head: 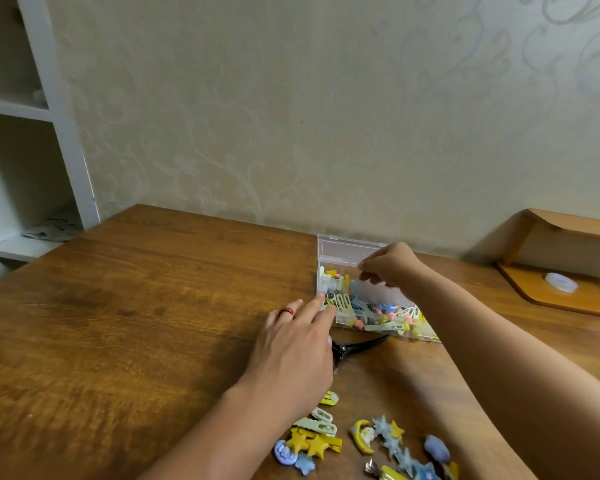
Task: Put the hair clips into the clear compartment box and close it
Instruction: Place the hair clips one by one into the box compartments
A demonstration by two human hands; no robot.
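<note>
Clear plastic compartment box (340,249) sits open on the brown wooden table (136,306), near the far edge by the patterned cream wall (291,116); its lid is up, leaning back toward the wall. Box is already packed with small mixed-colour hair clips (388,313), yellow, pink, blue, white; individual compartments hard to make out through the clutter. Left hand (291,355), red ring (287,311) on one finger, lies palm down with fingers extended, fingertips (321,301) touching the box's near-left corner; not wrapped round anything visible. Right hand (390,266) is over the back part of the box, fingers curled down and bunched as if pinching, but whatever is between them is blurred, so cannot tell if it holds a clip or the lid edge. Black claw-type hair clip (357,346) lies on the table just in front of the box, partly hidden under the left hand. Loose pile of decorated clips (361,441) at the near edge of the table, between the two forearms: yellow star clips (309,443), a blue round clip (284,452), white-green snap clips (321,422), a yellow moon clip (362,434), a light-blue star row clip (395,445), a blue-purple cloud-shaped clip (437,446). White shelf unit (49,133) at left. Wooden tray-like stand (561,271) at right with a small white ring-shaped item (561,282) on it.
</note>
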